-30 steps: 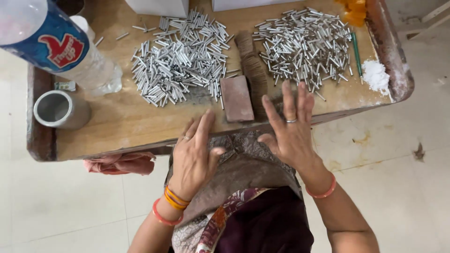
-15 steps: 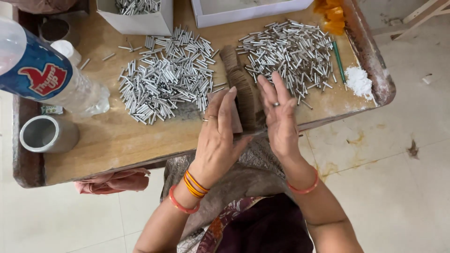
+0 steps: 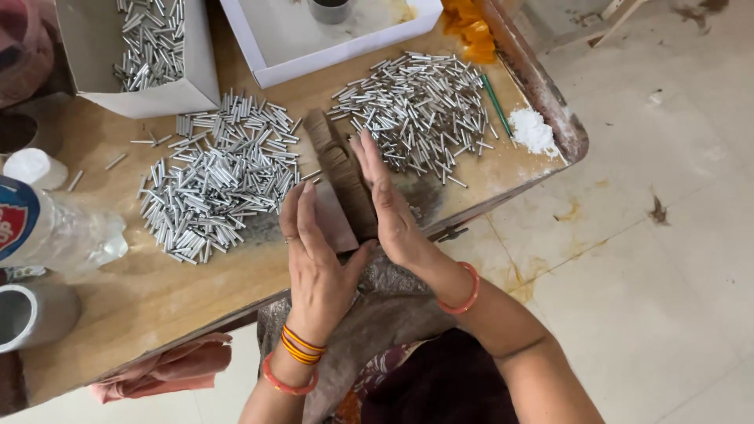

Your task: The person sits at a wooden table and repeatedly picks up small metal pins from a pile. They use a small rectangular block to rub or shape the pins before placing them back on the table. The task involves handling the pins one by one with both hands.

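My left hand (image 3: 314, 259) and my right hand (image 3: 389, 206) stand upright at the near edge of the wooden table (image 3: 157, 306), palms facing each other, fingers straight. They meet near the thumbs and nothing shows between them. Just behind and between them lies a brown ribbed block (image 3: 336, 161) on a flat brown slab (image 3: 339, 226). A heap of short silver tubes (image 3: 216, 177) lies left of the block and another heap of tubes (image 3: 416, 110) lies right of it. Orange and red bangles ring both wrists.
A white box holding tubes (image 3: 141, 55) and a white tray with a metal cup (image 3: 330, 35) stand at the back. A plastic bottle (image 3: 55, 232) and a grey ring (image 3: 27, 314) sit at the left. White powder (image 3: 532, 129) lies near the right rim. Pink cloth (image 3: 173, 365) hangs below.
My hands rose from lying spread over my lap and turned palm to palm above the brown block. The view shifted, bringing the boxes at the back into sight.
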